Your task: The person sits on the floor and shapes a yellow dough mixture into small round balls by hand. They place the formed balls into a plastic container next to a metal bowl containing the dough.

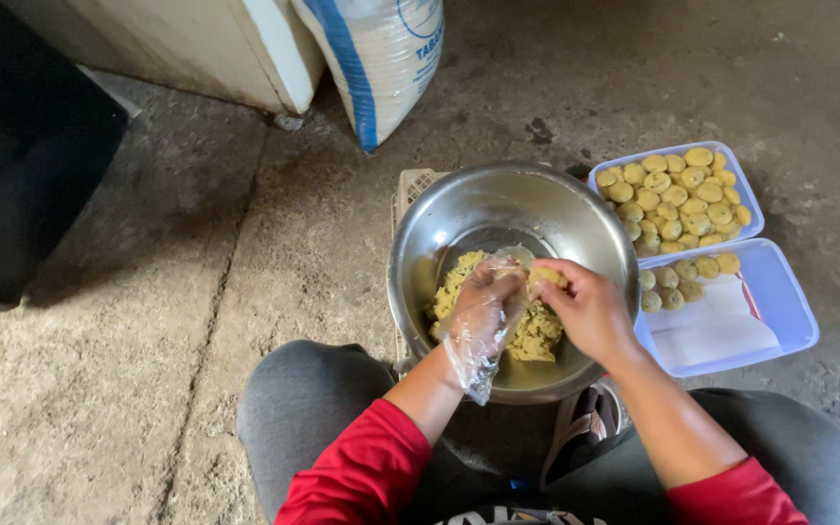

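Note:
A steel bowl (537, 199) sits on a cream crate in front of my knees, holding crumbly yellow dough (537, 335). My left hand (483, 301), covered by a loose clear plastic glove, is over the dough inside the bowl. My right hand (585, 306), bare, meets it there and pinches a small lump of dough (546, 277) between the fingers of both hands.
To the right lie two pale blue trays: the far tray (746, 190) is full of round yellow dough pieces, the near tray (789, 301) has several pieces and white paper. A white and blue sack (376, 58) leans on a cabinet at the back. The floor is bare concrete.

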{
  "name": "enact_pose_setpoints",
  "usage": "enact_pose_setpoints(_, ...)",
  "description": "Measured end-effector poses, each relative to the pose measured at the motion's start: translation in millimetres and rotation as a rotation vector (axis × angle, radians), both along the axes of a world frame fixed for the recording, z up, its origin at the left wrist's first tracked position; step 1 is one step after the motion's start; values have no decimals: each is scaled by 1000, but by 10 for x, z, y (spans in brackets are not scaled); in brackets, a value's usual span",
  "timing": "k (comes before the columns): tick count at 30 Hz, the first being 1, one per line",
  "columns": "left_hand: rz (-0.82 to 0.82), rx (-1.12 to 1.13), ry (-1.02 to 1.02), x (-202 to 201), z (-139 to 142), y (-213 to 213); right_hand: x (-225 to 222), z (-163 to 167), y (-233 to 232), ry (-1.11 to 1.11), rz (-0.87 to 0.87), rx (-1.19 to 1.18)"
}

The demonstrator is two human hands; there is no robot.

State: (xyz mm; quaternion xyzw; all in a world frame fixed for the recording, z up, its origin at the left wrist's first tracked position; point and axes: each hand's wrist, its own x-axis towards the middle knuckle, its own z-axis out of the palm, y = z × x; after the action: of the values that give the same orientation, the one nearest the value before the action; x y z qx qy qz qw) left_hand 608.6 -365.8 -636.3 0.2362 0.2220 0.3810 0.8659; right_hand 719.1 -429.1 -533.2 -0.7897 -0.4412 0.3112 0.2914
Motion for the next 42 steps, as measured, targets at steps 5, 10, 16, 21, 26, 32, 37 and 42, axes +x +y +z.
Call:
enact_pose_setpoints(5, -14, -121, -8, -64, 81, 121, 385, -136, 107, 1176, -219, 288)
enact_pose_setpoints(10, -117, -4, 59, -148, 55, 144, 557, -326, 77, 1628, -64, 355)
enact_pose_setpoints(16, -187, 113, -57, -85, -129, 83, 539, -218, 90, 1145, -314, 62)
enact_pose_setpoints(21, -149, -35, -59, -27, -81, 122, 600, -201, 128, 1296, -346, 242)
enact_pose_setpoints(26, -232, -108, -35, -78, 92, 135, 727, -423, 107, 1587, -149, 334)
enact_pose_setpoints(32, -272, -76, 339, -115, 98, 111, 637, -257, 115, 1470, -273, 316)
enact_pose_setpoints(37, -167, 199, 46, -56, -47, 35, 488, 182, 146, 1312, -626, 163)
enact_pose_setpoints(42, -147, -73, 94, -55, -19, 45, 597, -122, 122, 1547, -570, 455)
